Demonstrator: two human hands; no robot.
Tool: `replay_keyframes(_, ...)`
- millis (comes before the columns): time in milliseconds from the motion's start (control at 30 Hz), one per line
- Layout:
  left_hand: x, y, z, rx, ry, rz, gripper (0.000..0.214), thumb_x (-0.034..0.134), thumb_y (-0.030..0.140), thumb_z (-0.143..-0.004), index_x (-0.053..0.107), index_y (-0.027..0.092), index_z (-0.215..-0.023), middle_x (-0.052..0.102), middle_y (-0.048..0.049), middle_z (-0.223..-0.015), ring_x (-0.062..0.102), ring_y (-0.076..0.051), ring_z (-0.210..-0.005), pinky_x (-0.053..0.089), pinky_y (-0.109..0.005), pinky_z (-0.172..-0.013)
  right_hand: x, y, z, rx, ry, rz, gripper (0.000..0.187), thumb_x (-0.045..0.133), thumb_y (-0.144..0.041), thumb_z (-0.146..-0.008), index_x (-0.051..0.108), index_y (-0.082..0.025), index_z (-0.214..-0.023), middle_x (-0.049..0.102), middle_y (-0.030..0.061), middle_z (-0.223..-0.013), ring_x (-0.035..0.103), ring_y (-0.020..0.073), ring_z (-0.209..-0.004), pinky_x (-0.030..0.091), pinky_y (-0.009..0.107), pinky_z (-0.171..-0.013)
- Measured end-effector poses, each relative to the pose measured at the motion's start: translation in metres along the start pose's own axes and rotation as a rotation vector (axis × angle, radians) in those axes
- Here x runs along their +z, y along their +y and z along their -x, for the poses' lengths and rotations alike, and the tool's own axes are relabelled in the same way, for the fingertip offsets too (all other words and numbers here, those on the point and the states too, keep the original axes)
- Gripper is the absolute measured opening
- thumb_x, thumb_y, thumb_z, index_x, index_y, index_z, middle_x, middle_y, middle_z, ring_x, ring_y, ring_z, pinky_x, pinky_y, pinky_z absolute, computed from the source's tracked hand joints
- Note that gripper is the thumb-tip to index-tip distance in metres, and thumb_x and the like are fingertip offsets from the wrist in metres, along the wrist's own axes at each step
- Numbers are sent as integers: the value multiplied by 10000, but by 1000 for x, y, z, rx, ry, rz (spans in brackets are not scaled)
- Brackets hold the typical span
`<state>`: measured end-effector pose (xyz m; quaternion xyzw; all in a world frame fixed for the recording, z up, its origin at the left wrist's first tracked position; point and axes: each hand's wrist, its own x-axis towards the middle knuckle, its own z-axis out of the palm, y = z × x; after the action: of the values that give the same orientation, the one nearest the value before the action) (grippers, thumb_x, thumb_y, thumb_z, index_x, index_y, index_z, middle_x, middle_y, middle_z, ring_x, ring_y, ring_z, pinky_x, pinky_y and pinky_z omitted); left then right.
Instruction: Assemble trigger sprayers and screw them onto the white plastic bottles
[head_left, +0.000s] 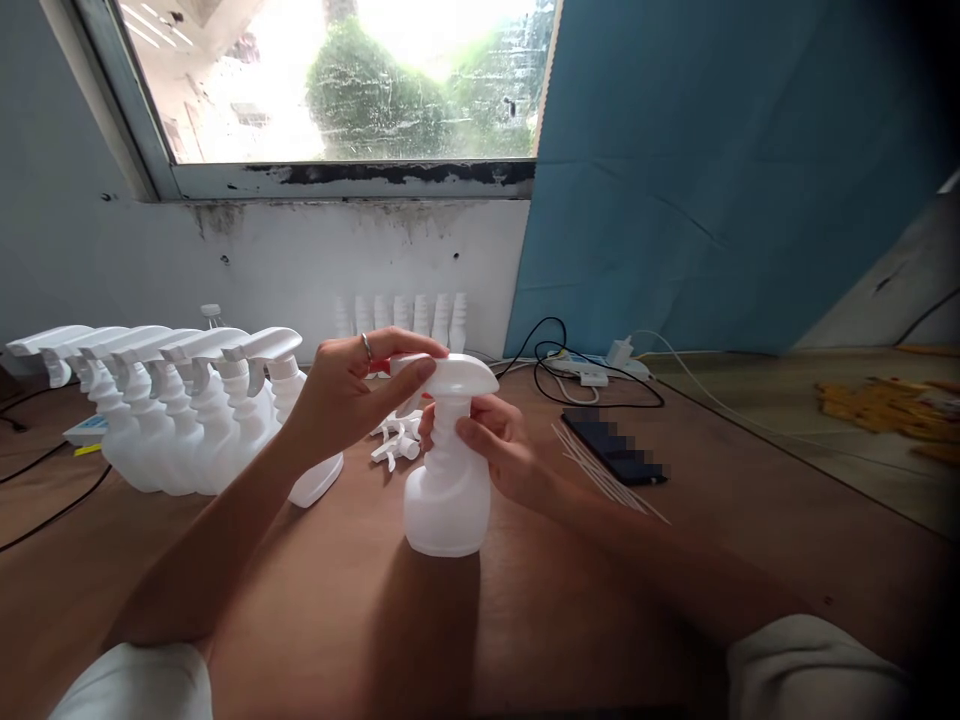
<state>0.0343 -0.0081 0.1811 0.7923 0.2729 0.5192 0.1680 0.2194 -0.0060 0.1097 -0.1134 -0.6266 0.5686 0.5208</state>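
A white spray bottle stands upright on the brown table in front of me, its trigger spray head on top with the nozzle toward the left. My left hand, with a ring on one finger, grips the spray head between thumb and fingers. Around the ribbed neck just below, my right hand is closed, thumb in front; some of its fingers are hidden behind the bottle. Loose white plastic trigger parts lie on the table behind, left of the bottle. Something red shows partly behind my left hand.
Several white spray bottles with heads stand in a row at left. More bottles without heads line the wall. At right lie a dark phone-like slab, thin white tubes, and a power strip with cables.
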Motion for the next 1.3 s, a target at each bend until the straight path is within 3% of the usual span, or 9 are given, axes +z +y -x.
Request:
replay_keyframes(100, 2, 1, 1, 10, 27, -32, 168, 685, 330, -840, 758, 215, -936, 745, -24, -825, 649, -106, -665, 517, -206, -586, -1, 1, 0, 17, -12, -38, 305, 616, -423, -891, 617, -135, -991, 657, 86, -886, 633, 166, -738, 544, 319, -641)
replay_keyframes(233, 2, 0, 0, 43, 49, -54, 148, 698, 306, -829, 764, 209, -920, 752, -23, -820, 632, -88, -629, 496, -189, -552, 4, -2, -3, 10, 40, 5, 322, 730, -344, -810, 575, -164, -1027, 643, 39, -834, 615, 147, -712, 526, 300, -635)
replay_keyframes(400, 0, 1, -1, 59, 15, -60, 138, 703, 286, -825, 763, 202, -916, 749, -14, -784, 627, -78, -607, 499, -179, -546, 11, -9, -4, 26, 30, 67, 300, 675, -422, -840, 594, -143, -914, 639, 49, -794, 601, 142, -684, 514, 289, -604)
replay_keyframes(467, -1, 1, 0, 68, 4, -52, 136, 701, 285, -827, 762, 207, -920, 750, -14, -795, 643, -85, -634, 514, -182, -564, 13, -11, -4, 55, 73, 136, 286, 741, -374, -788, 597, -141, -866, 612, 22, -715, 577, 126, -634, 498, 268, -572)
replay_keyframes(600, -3, 0, 0, 73, -7, -44, 141, 700, 289, -829, 761, 206, -926, 758, -30, -864, 688, -119, -743, 561, -210, -646, 15, -12, -3, 7, 0, 83, 315, 648, -446, -847, 612, -133, -857, 623, 46, -733, 590, 147, -651, 497, 290, -573)
replay_keyframes(733, -3, 1, 1, 74, -24, -18, 141, 697, 281, -831, 756, 198, -927, 755, -33, -855, 687, -126, -744, 564, -225, -651, 17, -12, -3, 55, 85, 158, 259, 729, -360, -793, 607, -137, -840, 607, 18, -686, 569, 124, -609, 476, 264, -564)
replay_keyframes(1000, -4, 0, 1, 81, -39, 9, 127, 698, 267, -831, 750, 192, -919, 754, -35, -868, 688, -128, -763, 568, -229, -678, 16, -11, -4, 60, 59, 152, 253, 729, -353, -791, 612, -136, -848, 605, 17, -683, 571, 126, -615, 481, 264, -570)
replay_keyframes(1133, -6, 1, 0, 69, -54, 7, 108, 705, 251, -825, 747, 193, -906, 757, -33, -890, 697, -128, -800, 574, -219, -713, 15, -7, -3, -17, -7, 51, 299, 628, -423, -863, 613, -127, -905, 635, 61, -793, 598, 150, -676, 511, 302, -606)
replay_keyframes(1300, -7, 3, 1, 56, -64, 1, 112, 703, 262, -826, 743, 197, -908, 755, -33, -896, 695, -129, -799, 576, -228, -721, 15, -6, -3, 35, 69, 97, 312, 725, -410, -783, 600, -144, -886, 618, 40, -740, 589, 149, -662, 509, 293, -599)
